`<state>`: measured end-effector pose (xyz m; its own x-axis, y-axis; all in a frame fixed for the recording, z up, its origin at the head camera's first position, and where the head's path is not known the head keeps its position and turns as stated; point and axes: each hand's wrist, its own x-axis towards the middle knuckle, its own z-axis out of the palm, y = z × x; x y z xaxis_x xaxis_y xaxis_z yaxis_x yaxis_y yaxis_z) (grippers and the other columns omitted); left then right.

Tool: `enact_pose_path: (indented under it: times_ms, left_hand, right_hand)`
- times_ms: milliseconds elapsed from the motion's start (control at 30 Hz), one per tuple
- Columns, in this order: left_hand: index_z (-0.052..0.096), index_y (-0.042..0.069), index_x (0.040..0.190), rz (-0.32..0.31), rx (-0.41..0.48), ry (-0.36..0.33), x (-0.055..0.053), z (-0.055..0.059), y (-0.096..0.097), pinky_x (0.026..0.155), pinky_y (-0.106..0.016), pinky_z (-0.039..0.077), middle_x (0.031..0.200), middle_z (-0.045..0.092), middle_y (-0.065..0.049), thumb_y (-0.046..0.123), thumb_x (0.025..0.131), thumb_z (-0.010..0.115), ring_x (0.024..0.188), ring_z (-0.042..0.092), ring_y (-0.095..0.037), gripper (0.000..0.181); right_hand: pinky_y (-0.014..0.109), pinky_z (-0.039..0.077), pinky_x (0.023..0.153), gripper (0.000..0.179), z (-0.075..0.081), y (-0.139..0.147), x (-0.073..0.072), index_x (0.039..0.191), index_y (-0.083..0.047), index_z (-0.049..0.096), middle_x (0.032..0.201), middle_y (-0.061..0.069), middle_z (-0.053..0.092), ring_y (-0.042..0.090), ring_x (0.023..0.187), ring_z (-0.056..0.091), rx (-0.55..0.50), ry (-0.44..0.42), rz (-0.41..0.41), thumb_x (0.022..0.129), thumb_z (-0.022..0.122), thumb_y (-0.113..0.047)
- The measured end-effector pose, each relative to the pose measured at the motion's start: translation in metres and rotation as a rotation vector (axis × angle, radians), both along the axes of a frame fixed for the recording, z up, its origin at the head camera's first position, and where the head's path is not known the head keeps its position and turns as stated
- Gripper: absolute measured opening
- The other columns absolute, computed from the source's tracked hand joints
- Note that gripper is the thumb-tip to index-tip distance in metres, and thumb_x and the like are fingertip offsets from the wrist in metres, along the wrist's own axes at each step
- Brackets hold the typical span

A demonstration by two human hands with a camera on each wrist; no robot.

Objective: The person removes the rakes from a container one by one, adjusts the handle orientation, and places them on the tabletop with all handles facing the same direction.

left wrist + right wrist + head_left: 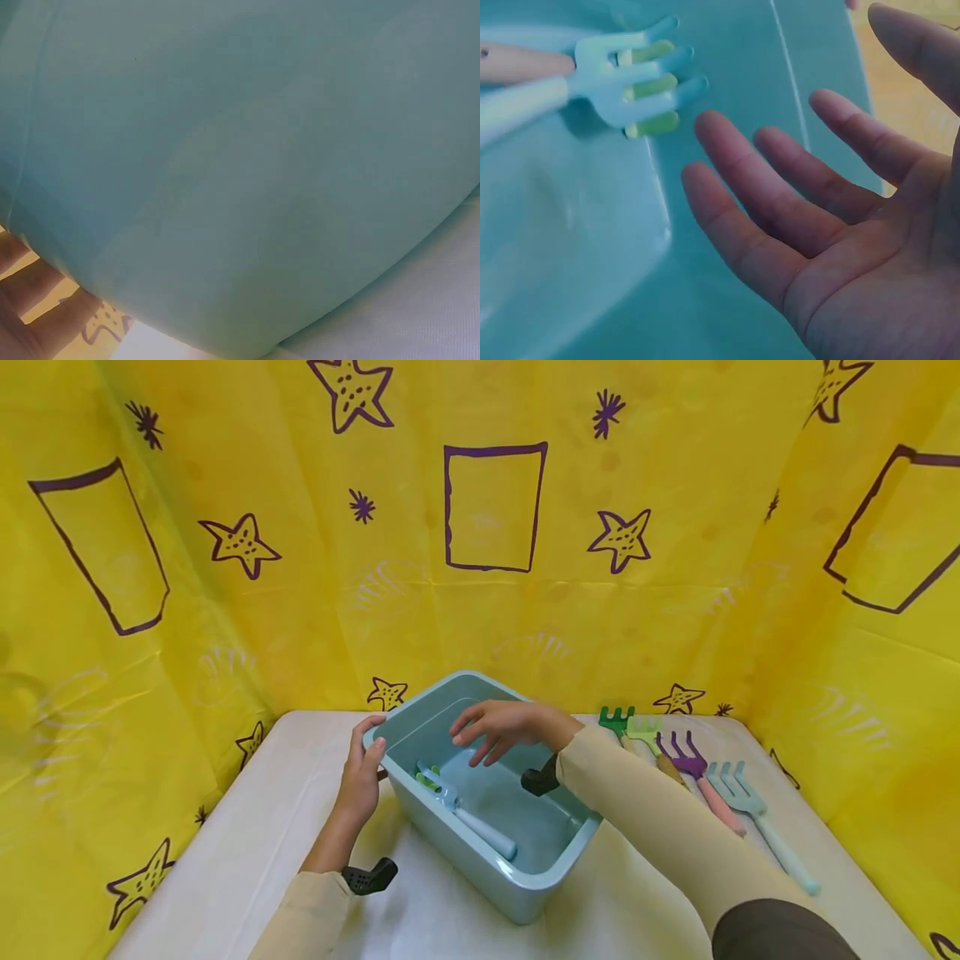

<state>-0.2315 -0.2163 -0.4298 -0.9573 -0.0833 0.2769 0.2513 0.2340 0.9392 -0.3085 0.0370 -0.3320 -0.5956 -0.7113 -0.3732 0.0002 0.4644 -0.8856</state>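
A pale blue plastic bin [450, 839] sits at an angle on the white surface. My left hand [362, 781] grips its left corner, thumb over the rim; the left wrist view shows those fingers [64, 319] along the bin's edge. Inside lies a light-blue hand fork [487, 833], its tines toward the left corner. Under its head shows a light-green fork [652, 124], with a wood-coloured handle in the right wrist view. Over the bin's opening hangs my right hand [502, 727], holding nothing, fingers spread and slightly bent, apart from both forks.
Right of the bin, several hand forks lie side by side: dark green [617, 720], light green [643, 733], purple with a pink handle [686, 762] and light blue [738, 789]. My right sleeve overlaps some handles. Yellow patterned sheets [487, 627] enclose the white table [285, 827].
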Motion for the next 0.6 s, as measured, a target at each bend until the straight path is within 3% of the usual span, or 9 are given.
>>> enact_pose_path:
  times_ms: [200, 367, 600]
  left_hand:
    - [0.029, 0.031, 0.144, -0.013, -0.015, 0.002, -0.003, 0.003, 0.003, 0.095, -0.066, 0.039, 0.147, 0.036, -0.006, 0.043, 0.103, 0.035, 0.126, 0.041, -0.038, 0.043]
    - [0.03, 0.033, 0.143, 0.01, -0.017, 0.005, -0.002, 0.004, 0.001, 0.095, -0.067, 0.038, 0.147, 0.036, -0.005, 0.044, 0.103, 0.034, 0.126, 0.042, -0.038, 0.042]
    - [0.029, 0.029, 0.144, 0.005, -0.005, 0.0, 0.0, 0.0, -0.001, 0.095, -0.067, 0.038, 0.148, 0.035, -0.007, 0.043, 0.103, 0.034, 0.126, 0.041, -0.038, 0.043]
  right_hand:
    - [0.048, 0.052, 0.087, 0.038, -0.019, -0.004, -0.002, 0.126, -0.006, 0.057, 0.123, 0.015, 0.057, 0.04, 0.105, 0.063, 0.049, -0.062, 0.025, 0.094, 0.064, -0.026]
    - [0.05, 0.051, 0.088, 0.048, -0.029, -0.011, -0.003, 0.133, -0.005, 0.053, 0.134, 0.022, 0.048, 0.041, 0.109, 0.061, 0.106, -0.112, 0.075, 0.093, 0.064, -0.03]
    - [0.054, 0.05, 0.089, 0.04, -0.044, -0.015, 0.002, 0.127, -0.008, 0.059, 0.13, 0.018, 0.051, 0.042, 0.109, 0.059, 0.191, -0.227, 0.108, 0.093, 0.064, -0.029]
